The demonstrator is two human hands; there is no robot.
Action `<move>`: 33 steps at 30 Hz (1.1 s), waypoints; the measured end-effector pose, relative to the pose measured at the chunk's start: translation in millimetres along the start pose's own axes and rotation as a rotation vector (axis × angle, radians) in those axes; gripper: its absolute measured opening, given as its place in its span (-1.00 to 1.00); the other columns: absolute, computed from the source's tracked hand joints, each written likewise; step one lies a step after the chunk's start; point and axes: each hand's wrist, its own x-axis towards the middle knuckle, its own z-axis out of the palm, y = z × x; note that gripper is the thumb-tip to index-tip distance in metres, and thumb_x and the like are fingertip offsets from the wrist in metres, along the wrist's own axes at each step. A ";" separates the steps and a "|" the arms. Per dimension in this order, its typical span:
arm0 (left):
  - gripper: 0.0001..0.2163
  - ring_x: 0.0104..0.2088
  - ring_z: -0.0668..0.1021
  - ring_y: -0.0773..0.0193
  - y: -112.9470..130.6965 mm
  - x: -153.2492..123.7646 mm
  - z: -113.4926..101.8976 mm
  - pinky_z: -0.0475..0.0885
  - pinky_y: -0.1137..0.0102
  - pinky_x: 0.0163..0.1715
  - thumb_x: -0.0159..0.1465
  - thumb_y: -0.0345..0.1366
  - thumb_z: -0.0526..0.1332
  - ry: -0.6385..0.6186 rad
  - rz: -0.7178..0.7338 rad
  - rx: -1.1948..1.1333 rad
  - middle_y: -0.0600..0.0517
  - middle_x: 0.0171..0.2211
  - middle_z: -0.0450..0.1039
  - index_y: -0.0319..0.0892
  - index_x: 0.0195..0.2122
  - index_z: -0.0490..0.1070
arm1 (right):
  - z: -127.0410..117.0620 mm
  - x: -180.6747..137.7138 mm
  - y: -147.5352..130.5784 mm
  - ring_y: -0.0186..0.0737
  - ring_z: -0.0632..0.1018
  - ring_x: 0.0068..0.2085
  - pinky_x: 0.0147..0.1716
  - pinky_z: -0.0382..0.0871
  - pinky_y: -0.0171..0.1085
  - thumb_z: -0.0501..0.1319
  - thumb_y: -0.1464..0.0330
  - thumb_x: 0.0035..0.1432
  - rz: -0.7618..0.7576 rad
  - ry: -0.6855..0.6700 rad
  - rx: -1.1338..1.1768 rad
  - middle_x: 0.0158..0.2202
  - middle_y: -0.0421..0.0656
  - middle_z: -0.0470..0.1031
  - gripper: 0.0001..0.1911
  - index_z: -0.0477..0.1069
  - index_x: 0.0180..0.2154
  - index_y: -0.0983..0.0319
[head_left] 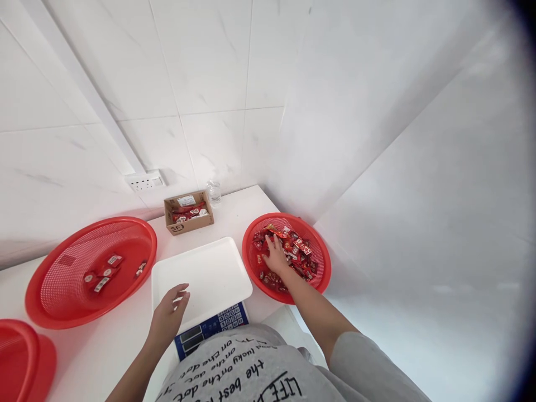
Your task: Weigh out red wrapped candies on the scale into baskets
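My right hand [276, 255] reaches into the right red basket [321, 245], its fingers spread over a pile of small red wrapped packets [295, 251]. Whether a fingertip touches a packet is hard to make out. Over the left part of a white tray [209, 268] hovers my left hand [171, 310], fingers apart and holding nothing. The tray sits on a scale [213, 326] with a blue keypad panel, partly covered by my shirt.
Left of the tray stands a larger red basket [140, 223] with several red packets in it. Another red basket [31, 352] is cut off at lower left. A cardboard box [192, 224] of packets and a clear plastic container [214, 192] stand near the wall.
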 end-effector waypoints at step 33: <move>-0.67 -0.26 0.55 0.21 -12.6 -5.2 16.0 0.45 0.32 -0.21 0.11 -0.03 0.06 -0.113 0.041 0.058 0.02 -0.27 0.53 -0.11 -0.24 0.40 | -15.4 -21.8 55.4 -0.14 0.47 -0.10 -0.08 0.31 -0.19 0.18 0.33 -0.02 0.125 -0.143 0.665 -0.11 -0.11 0.50 -0.67 0.43 -0.15 0.21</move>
